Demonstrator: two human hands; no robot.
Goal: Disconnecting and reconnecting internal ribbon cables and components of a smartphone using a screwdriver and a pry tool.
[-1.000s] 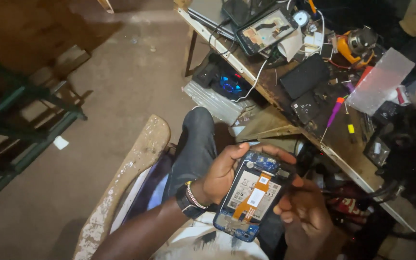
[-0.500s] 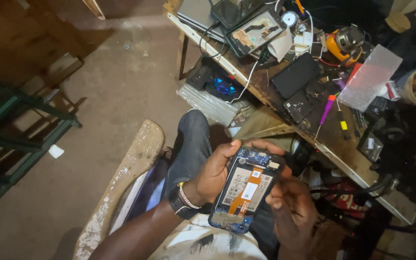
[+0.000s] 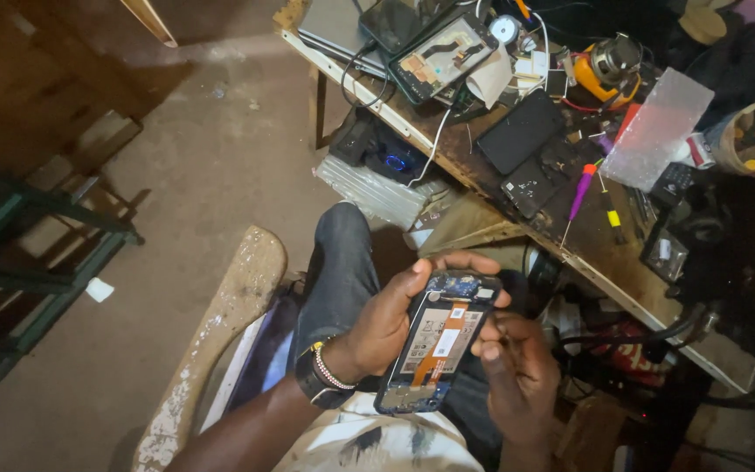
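phone with its back cover off sits over the lap, insides turned up for viewing. left hand wraps its edge, fingers curled over the top. right hand steadies the other side, fingertips pressed to the rim. workbench stands near.

The worn wooden counter carries an opened phone at its far corner, a black slab mid-surface, and a purple-handled screwdriver near its front edge.
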